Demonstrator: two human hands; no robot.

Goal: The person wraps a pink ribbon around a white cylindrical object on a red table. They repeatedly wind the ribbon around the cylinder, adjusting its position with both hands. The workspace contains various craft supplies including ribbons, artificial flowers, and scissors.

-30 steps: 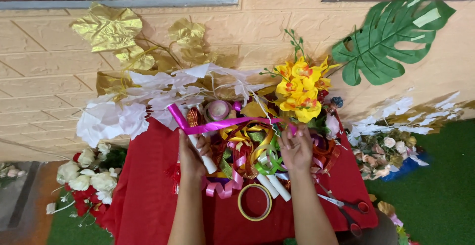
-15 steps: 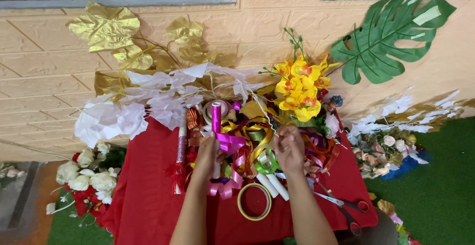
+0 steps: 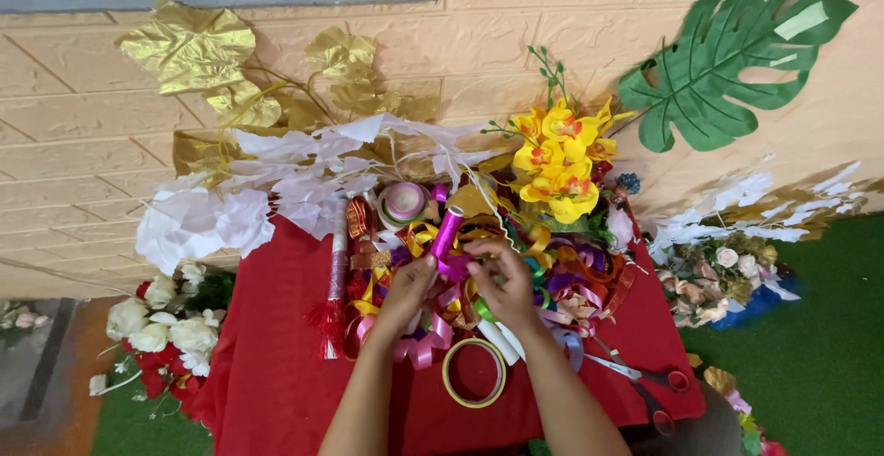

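left hand (image 3: 405, 288): I see it over the middle of the ribbon heap, fingers curled inward toward the magenta ribbon roll (image 3: 447, 233); grip looks pressed on the ribbon's lower end, exact contact hidden by the fingers
right hand (image 3: 502, 281): I see it just beside the left hand, fingertips bunched and pinching the same magenta ribbon near its base; thumb and forefinger pressed together
magenta ribbon roll: slim shiny tube, tilted, upper end pointing up and to the right; lower end sits between the two hands; it is above the ribbon heap, not lying flat
ribbon heap (image 3: 552, 276): tangled loops in gold, orange, purple, pink and green; spread over the back half of the worktop, under and around both hands
worktop (image 3: 276, 364): covered by a red cloth; hands work over its centre
tape ring (image 3: 473, 372): yellow-rimmed, lies flat on the red cloth between the forearms, near the wrists
scissors (image 3: 645, 380): red handles, lie on the cloth to the right of the right forearm
red tassel stick (image 3: 333, 290): lies lengthwise left of the left hand, apart from it
yellow flowers (image 3: 560, 159): behind the heap, right of centre, against the wall
white leaves (image 3: 258, 193): back left, overhanging the cloth
gold leaves (image 3: 189, 46): on the wall above the white ones
green leaf (image 3: 737, 55): on the wall, far right
white and red roses (image 3: 166, 327): on the floor left of the worktop
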